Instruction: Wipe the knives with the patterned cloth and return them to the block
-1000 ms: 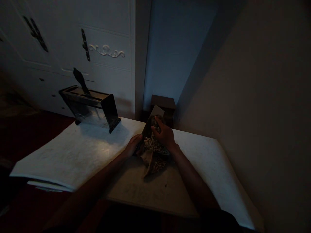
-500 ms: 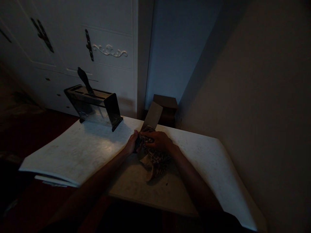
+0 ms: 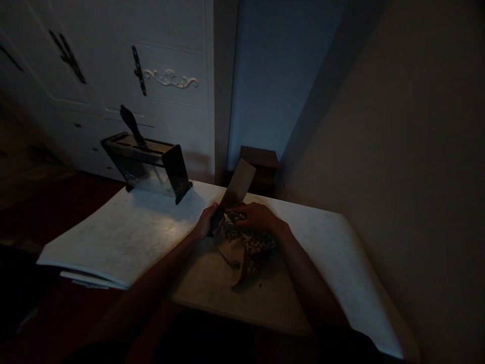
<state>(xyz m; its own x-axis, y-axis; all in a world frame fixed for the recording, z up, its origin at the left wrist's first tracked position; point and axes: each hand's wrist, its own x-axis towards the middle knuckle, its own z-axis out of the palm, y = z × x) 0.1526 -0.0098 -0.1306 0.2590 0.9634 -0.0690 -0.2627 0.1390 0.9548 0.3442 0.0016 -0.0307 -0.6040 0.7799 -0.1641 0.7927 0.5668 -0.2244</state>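
A cleaver (image 3: 239,181) with a broad rectangular blade points away from me over the table. My left hand (image 3: 207,220) is closed around its dark handle. Bunched in my right hand (image 3: 258,217) is a leopard-patterned cloth (image 3: 253,246), its paler underside showing where it hangs toward the table. The right fingers hold the cloth close to the base of the blade; whether it touches the metal I cannot tell.
On the white table (image 3: 113,237) a knife block (image 3: 149,162) with clear sides stands at the back left, one black-handled knife (image 3: 131,124) in it. Behind are a white cabinet (image 3: 174,116) and a small brown box-like piece (image 3: 261,157). A wall (image 3: 397,151) rises on the right.
My right hand and the cloth have shifted slightly right, off the handle and lower blade. More of the cleaver's handle and blade now shows. The left hand keeps its grip.
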